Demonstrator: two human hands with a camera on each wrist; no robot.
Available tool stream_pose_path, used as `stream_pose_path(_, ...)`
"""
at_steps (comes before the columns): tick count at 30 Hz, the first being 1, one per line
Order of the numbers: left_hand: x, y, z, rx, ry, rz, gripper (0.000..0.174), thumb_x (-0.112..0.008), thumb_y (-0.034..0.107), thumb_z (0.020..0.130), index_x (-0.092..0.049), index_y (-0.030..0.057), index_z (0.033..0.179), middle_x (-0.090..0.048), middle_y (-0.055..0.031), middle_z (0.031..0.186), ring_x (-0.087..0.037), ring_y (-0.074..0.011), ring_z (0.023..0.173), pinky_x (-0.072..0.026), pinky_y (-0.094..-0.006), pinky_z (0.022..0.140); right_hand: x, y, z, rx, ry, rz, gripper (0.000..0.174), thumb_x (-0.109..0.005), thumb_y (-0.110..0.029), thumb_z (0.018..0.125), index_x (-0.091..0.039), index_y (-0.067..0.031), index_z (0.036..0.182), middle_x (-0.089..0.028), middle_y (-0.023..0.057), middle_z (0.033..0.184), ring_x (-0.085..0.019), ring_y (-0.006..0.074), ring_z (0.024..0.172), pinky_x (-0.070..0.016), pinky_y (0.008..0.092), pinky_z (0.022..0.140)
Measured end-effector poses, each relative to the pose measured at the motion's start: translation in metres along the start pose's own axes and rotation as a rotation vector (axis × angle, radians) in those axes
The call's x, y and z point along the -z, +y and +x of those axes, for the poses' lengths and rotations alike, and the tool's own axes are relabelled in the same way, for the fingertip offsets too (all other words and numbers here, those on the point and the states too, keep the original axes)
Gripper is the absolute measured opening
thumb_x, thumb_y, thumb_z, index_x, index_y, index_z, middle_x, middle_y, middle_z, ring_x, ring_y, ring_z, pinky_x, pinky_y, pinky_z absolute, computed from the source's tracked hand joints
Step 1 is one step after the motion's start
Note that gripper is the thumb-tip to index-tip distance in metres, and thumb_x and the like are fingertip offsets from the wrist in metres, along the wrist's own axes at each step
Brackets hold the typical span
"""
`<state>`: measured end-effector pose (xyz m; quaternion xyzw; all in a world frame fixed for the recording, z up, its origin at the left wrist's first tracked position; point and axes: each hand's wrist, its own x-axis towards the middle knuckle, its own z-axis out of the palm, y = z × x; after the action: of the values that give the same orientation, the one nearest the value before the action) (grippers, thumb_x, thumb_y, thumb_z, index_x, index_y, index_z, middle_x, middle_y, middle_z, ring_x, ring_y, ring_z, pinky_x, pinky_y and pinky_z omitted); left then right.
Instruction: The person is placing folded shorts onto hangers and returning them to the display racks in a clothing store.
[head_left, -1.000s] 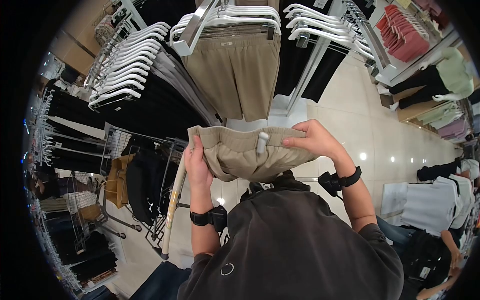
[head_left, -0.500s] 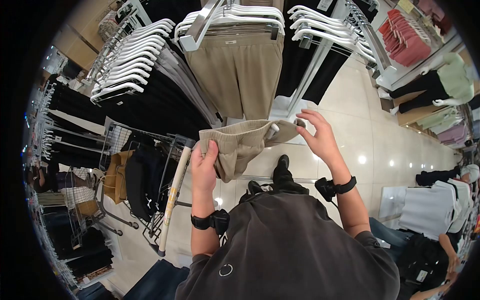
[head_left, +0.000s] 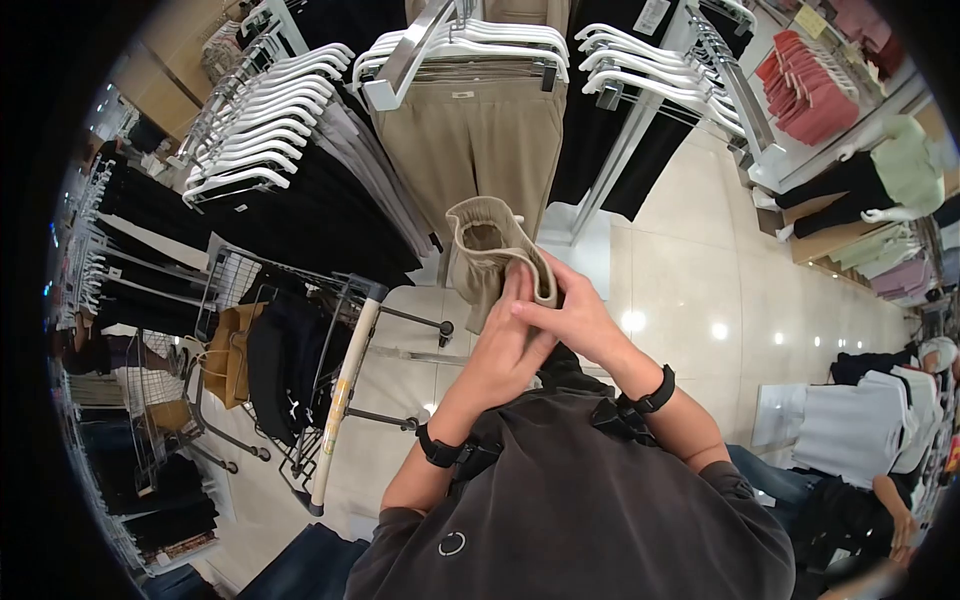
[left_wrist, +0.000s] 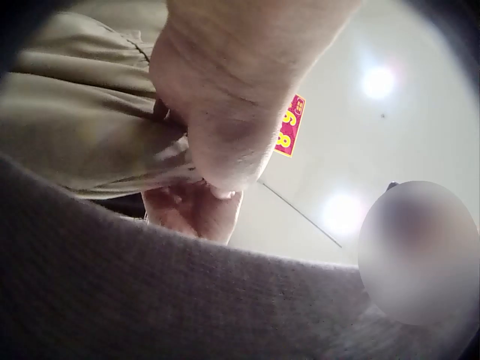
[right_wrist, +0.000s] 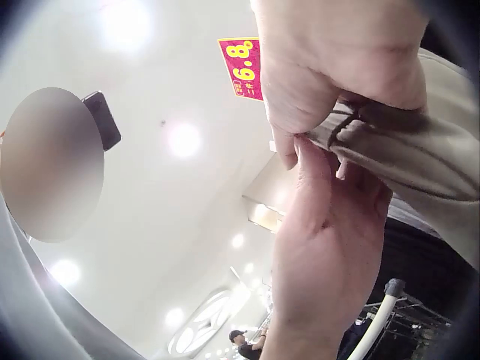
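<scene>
A pair of beige trousers (head_left: 474, 262) with a gathered elastic waistband is held up in front of the body, bunched, with the waist opening facing up. My left hand (head_left: 505, 350) grips the near end of the waistband, its fingers lying along the cloth. Right against it, my right hand (head_left: 578, 318) pinches the same end, thumb on the near side and fingers behind. In the right wrist view the left hand (right_wrist: 330, 225) meets the right hand (right_wrist: 341, 67) at the cloth's edge. Folds of the trousers (left_wrist: 82, 105) fill the upper left of the left wrist view.
Beige trousers (head_left: 470, 140) hang on a rack straight ahead, with dark trousers (head_left: 320, 220) on white hangers to the left. A shopping cart (head_left: 345, 400) holding dark clothes stands at the left. A mannequin (head_left: 905, 160) and white tops (head_left: 855, 415) are at the right.
The trousers went from stretched wide between both hands to folded together. My right hand let go of its end, moved left and now holds the waistband beside my left hand.
</scene>
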<state>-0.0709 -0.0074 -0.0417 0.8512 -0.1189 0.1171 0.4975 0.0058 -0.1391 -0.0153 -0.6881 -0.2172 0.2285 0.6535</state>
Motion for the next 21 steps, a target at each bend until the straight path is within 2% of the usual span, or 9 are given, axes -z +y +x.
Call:
stream_pose_path(2, 0.002, -0.002, -0.001, -0.042, 0.02, 0.091, 0.071, -0.061, 0.025, 0.092, -0.026, 0.0002, 0.149, -0.038, -0.0236, 0.146, -0.038, -0.0363, 0.135, -0.0312, -0.0396, 0.11, 0.007, 0.001, 0.0, 0.028, 0.008, -0.037, 0.069, -0.073, -0.022, 0.082, -0.043, 0.0012, 0.14, -0.059, 0.013, 0.124, -0.055, 0.0164, 0.112, -0.0444, 0.0303, 0.096)
stream_pose_path(5, 0.02, -0.022, -0.004, 0.103, 0.029, -0.116, 0.07, -0.073, 0.019, 0.082, -0.041, 0.0057, 0.144, -0.05, -0.0201, 0.137, -0.05, -0.034, 0.126, -0.0398, -0.0406, 0.104, 0.03, -0.004, -0.001, -0.049, 0.058, 0.054, 0.038, -0.068, -0.021, 0.089, -0.061, 0.0021, 0.118, -0.066, 0.0051, 0.098, -0.057, 0.0103, 0.091, -0.0479, 0.0275, 0.082)
stream_pose_path(7, 0.028, -0.036, -0.005, 0.204, 0.27, -0.159, 0.075, -0.074, 0.019, 0.081, -0.037, 0.0077, 0.146, -0.047, -0.0202, 0.14, -0.046, -0.0336, 0.129, -0.0367, -0.0409, 0.106, 0.04, -0.013, -0.003, -0.08, 0.095, 0.09, 0.024, -0.065, -0.019, 0.092, -0.067, 0.0026, 0.1, -0.066, -0.0004, 0.083, -0.055, 0.0058, 0.077, -0.0466, 0.0242, 0.07)
stream_pose_path(9, 0.033, -0.055, -0.007, 0.242, 0.408, -0.098, 0.082, -0.075, 0.018, 0.079, -0.032, 0.0094, 0.149, -0.043, -0.0202, 0.143, -0.042, -0.0331, 0.133, -0.0329, -0.0413, 0.109, 0.048, -0.024, -0.007, -0.059, 0.087, -0.028, 0.023, -0.066, -0.019, 0.091, -0.067, 0.0031, 0.098, -0.065, 0.0, 0.082, -0.055, 0.0059, 0.076, -0.0457, 0.0236, 0.068)
stream_pose_path(11, 0.031, -0.085, -0.014, 0.216, 0.437, 0.067, 0.091, -0.077, 0.018, 0.077, -0.024, 0.0109, 0.151, -0.038, -0.0201, 0.147, -0.036, -0.0325, 0.136, -0.0285, -0.0416, 0.112, 0.055, -0.033, -0.012, -0.037, 0.071, -0.09, 0.023, -0.068, -0.018, 0.09, -0.067, 0.0034, 0.096, -0.065, 0.0002, 0.08, -0.054, 0.006, 0.075, -0.0448, 0.0233, 0.067)
stream_pose_path(14, 0.017, -0.14, -0.035, 0.429, 0.185, -0.473, 0.103, -0.08, 0.017, 0.074, -0.014, 0.009, 0.153, -0.032, -0.0201, 0.15, -0.03, -0.0328, 0.14, -0.0227, -0.0414, 0.115, 0.067, -0.045, -0.019, 0.003, 0.038, -0.082, 0.021, -0.07, -0.017, 0.088, -0.067, 0.0036, 0.092, -0.064, 0.0005, 0.079, -0.054, 0.0062, 0.074, -0.0441, 0.0233, 0.065)
stream_pose_path(15, 0.017, -0.132, -0.036, 0.605, 0.106, -0.765, 0.103, -0.081, 0.016, 0.073, -0.016, 0.005, 0.152, -0.033, -0.0178, 0.15, -0.032, -0.0284, 0.139, -0.0237, -0.0396, 0.115, 0.07, -0.049, -0.02, 0.017, 0.03, -0.062, 0.021, -0.071, -0.017, 0.087, -0.068, 0.0035, 0.092, -0.064, 0.0006, 0.078, -0.054, 0.0063, 0.074, -0.0441, 0.0233, 0.065)
stream_pose_path(18, 0.001, -0.136, -0.031, 0.484, -0.002, -1.013, 0.084, -0.079, 0.014, 0.076, -0.032, 0.0005, 0.144, -0.045, -0.0153, 0.142, -0.044, -0.0229, 0.13, -0.0322, -0.0367, 0.11, 0.08, -0.055, -0.023, 0.042, 0.042, -0.024, 0.021, -0.074, -0.016, 0.085, -0.067, 0.0031, 0.09, -0.063, 0.0001, 0.076, -0.054, 0.0065, 0.072, -0.0436, 0.0233, 0.065)
stream_pose_path(21, -0.009, -0.137, -0.026, 0.635, -0.001, -0.911, 0.058, -0.075, 0.012, 0.082, -0.049, -0.0015, 0.131, -0.059, -0.0101, 0.125, -0.057, -0.0163, 0.114, -0.0434, -0.032, 0.1, 0.091, -0.05, -0.021, 0.052, 0.111, -0.022, 0.021, -0.075, -0.017, 0.084, -0.067, 0.0021, 0.089, -0.06, -0.0019, 0.073, -0.052, 0.0062, 0.067, -0.0417, 0.0225, 0.061)
